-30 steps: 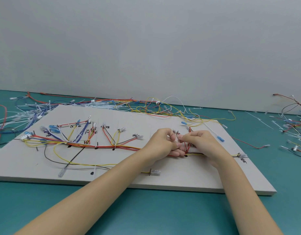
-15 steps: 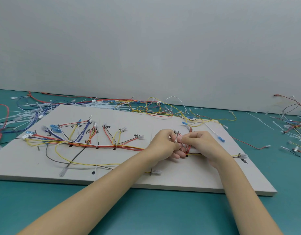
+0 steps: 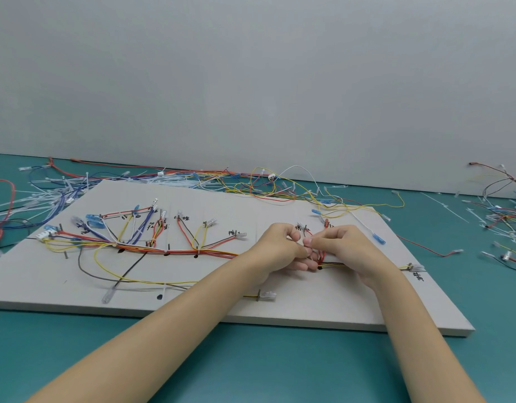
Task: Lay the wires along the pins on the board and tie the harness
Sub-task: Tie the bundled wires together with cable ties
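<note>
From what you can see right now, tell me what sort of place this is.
Probably a workbench for making wire harnesses by hand. A pale board with pins and handwritten marks carries a bundle of wires, loose wires litter the teal table, and both hands work at the bundle.

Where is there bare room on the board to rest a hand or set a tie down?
The board is bare along its near edge, right of the clear connector, and across its far strip behind the harness. The table in front is bare too. Loose wires crowd the table behind the board and on both sides.
</note>
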`<state>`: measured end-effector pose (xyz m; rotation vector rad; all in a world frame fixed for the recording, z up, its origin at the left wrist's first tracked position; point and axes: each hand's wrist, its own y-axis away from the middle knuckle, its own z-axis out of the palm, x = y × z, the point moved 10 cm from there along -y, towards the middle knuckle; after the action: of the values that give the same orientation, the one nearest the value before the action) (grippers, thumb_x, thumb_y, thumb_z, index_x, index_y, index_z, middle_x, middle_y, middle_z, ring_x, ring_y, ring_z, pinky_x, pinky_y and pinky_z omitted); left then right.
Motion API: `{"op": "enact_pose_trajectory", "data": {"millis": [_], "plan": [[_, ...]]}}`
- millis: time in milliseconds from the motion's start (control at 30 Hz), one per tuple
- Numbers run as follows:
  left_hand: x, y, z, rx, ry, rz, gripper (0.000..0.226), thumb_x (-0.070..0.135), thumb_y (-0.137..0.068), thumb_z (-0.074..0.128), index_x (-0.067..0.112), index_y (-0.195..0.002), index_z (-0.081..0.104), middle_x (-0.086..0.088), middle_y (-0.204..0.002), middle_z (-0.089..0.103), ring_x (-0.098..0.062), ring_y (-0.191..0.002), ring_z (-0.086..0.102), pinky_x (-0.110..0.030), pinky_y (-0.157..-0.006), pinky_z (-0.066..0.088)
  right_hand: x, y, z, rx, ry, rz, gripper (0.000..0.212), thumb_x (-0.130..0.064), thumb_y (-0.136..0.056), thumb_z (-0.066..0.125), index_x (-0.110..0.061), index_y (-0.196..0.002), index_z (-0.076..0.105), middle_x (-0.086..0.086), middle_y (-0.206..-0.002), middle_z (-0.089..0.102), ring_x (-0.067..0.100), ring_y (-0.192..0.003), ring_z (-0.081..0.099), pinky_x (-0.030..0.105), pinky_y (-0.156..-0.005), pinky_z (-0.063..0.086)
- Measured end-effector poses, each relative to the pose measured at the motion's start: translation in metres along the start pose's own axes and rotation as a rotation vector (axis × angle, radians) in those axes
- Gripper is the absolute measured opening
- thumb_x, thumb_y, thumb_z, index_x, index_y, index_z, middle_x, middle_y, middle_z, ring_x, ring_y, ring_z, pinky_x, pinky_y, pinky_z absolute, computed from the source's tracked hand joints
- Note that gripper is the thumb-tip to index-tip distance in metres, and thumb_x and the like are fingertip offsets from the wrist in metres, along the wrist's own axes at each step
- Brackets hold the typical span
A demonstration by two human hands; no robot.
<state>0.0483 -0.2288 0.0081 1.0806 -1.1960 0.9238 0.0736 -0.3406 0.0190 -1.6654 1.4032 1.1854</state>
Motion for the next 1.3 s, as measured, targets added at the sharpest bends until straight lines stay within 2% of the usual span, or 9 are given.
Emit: {"op": "enact_pose_trajectory", "data": {"millis": [100,200,433,567,767,900,1000,1200,1300], "plan": [[-0.0023,0.0007,-0.002,-0.001,0.03,-0.039,0.034,-0.009,-0.088,0.059,0.014,-0.085,0.035,-0.019,-0.09,0.069,-0.018,-0.061,0.069,-0.016,-0.052,0.054,0.0012,-0.0002,-0.0016,0.015,0.016,0.014,0.018,-0.025,-0.079,0.077,-0.008,-0.075,0.076,0.001,-0.067,0.068,0.005,-0.066,0.056,0.024,-0.073,0.041],[-0.0024,0.0008,-0.0026,0.003,0.047,-0.041,0.035,-0.01,-0.087,0.06,0.014,-0.087,0.035,-0.016,-0.085,0.07,-0.018,-0.06,0.069,-0.016,-0.053,0.054,0.0017,-0.0001,-0.0023,0.02,0.022,0.012,0.019,-0.027,-0.079,0.077,-0.009,-0.074,0.076,-0.003,-0.064,0.067,0.0,-0.063,0.055,0.024,-0.071,0.039],[-0.0054,-0.0019,-0.0045,0.033,0.022,-0.033,0.033,-0.009,-0.087,0.059,0.014,-0.086,0.035,-0.023,-0.096,0.068,-0.022,-0.066,0.069,-0.016,-0.052,0.054,0.0015,-0.0001,-0.003,0.024,0.03,0.005,0.02,-0.029,-0.079,0.077,-0.009,-0.077,0.077,0.001,-0.068,0.067,0.005,-0.067,0.055,0.025,-0.074,0.04],[-0.006,-0.003,-0.0037,0.035,0.028,-0.035,0.033,-0.009,-0.088,0.059,0.014,-0.084,0.035,-0.022,-0.097,0.066,-0.02,-0.061,0.069,-0.016,-0.051,0.054,0.0004,-0.0003,-0.0019,0.016,0.02,0.0,0.02,-0.03,-0.079,0.076,-0.01,-0.074,0.077,-0.001,-0.067,0.069,0.004,-0.067,0.057,0.025,-0.075,0.04],[-0.0057,-0.0023,-0.003,0.035,0.034,-0.036,0.035,-0.01,-0.088,0.059,0.014,-0.083,0.035,-0.025,-0.102,0.067,-0.018,-0.059,0.068,-0.015,-0.049,0.052,-0.0006,0.0007,-0.0037,0.04,0.045,-0.01,0.02,-0.03,-0.083,0.073,-0.014,-0.072,0.077,0.01,-0.087,0.074,0.01,-0.082,0.061,0.028,-0.084,0.043],[-0.005,-0.0016,-0.0028,0.039,0.042,-0.034,0.035,-0.011,-0.087,0.058,0.014,-0.084,0.034,-0.021,-0.094,0.067,-0.018,-0.058,0.068,-0.015,-0.048,0.051,0.0005,0.0,-0.0041,0.037,0.042,0.003,0.016,-0.026,-0.081,0.074,-0.016,-0.07,0.077,-0.002,-0.074,0.073,0.005,-0.078,0.061,0.025,-0.078,0.042],[-0.0047,-0.0012,-0.0025,0.043,0.039,-0.031,0.035,-0.011,-0.087,0.057,0.014,-0.084,0.034,-0.02,-0.092,0.067,-0.018,-0.058,0.067,-0.015,-0.047,0.051,0.0028,-0.0016,-0.0051,0.037,0.052,0.017,0.017,-0.027,-0.08,0.076,-0.013,-0.071,0.077,-0.003,-0.066,0.068,0.006,-0.072,0.057,0.025,-0.075,0.04],[-0.0039,-0.0008,-0.0024,0.051,0.034,-0.016,0.035,-0.01,-0.088,0.056,0.015,-0.082,0.033,-0.019,-0.091,0.065,-0.017,-0.056,0.067,-0.014,-0.047,0.051,0.003,-0.0016,-0.004,0.024,0.063,0.015,0.02,-0.028,-0.079,0.076,-0.011,-0.069,0.075,0.004,-0.069,0.067,0.011,-0.072,0.056,0.029,-0.08,0.04],[-0.0034,-0.0003,-0.0029,0.053,0.034,-0.014,0.035,-0.01,-0.088,0.056,0.015,-0.082,0.033,-0.02,-0.092,0.065,-0.019,-0.059,0.067,-0.014,-0.046,0.051,0.0032,-0.0026,-0.0045,0.034,0.052,0.009,0.016,-0.026,-0.077,0.078,-0.015,-0.067,0.074,0.0,-0.067,0.068,0.008,-0.072,0.058,0.027,-0.077,0.039]]}}
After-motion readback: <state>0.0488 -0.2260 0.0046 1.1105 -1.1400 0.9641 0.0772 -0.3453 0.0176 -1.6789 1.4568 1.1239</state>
